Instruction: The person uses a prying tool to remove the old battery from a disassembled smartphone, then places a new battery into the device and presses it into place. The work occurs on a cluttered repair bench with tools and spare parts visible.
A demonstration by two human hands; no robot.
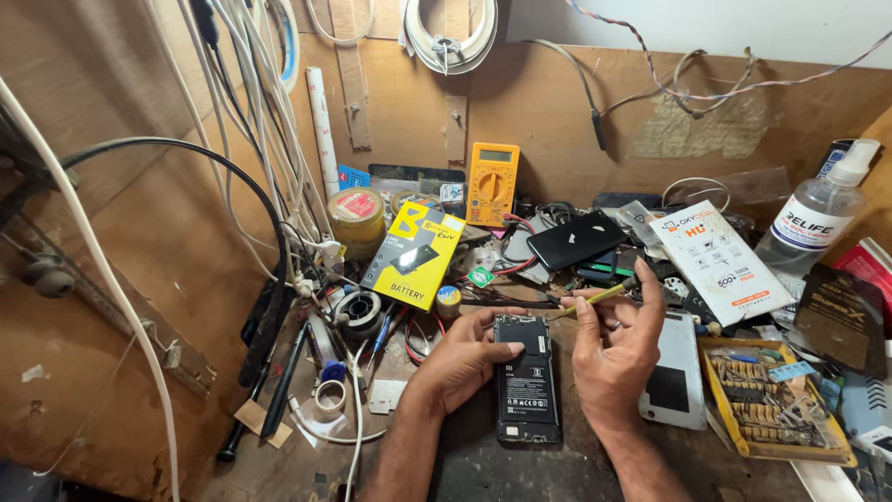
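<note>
An opened black slab-shaped smartphone (527, 379), back cover off and battery exposed, lies flat on the cluttered wooden surface (483, 465). The left hand (462, 359) steadies its left edge, thumb on the battery; the right hand (614, 347) pinches a thin yellow-handled screwdriver (595, 297). Light, rigid, fragile inside: best held by its edges. The tool's tip is hard to make out.

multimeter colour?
Orange-yellow multimeter, leaning on the back wall; head view.
</note>
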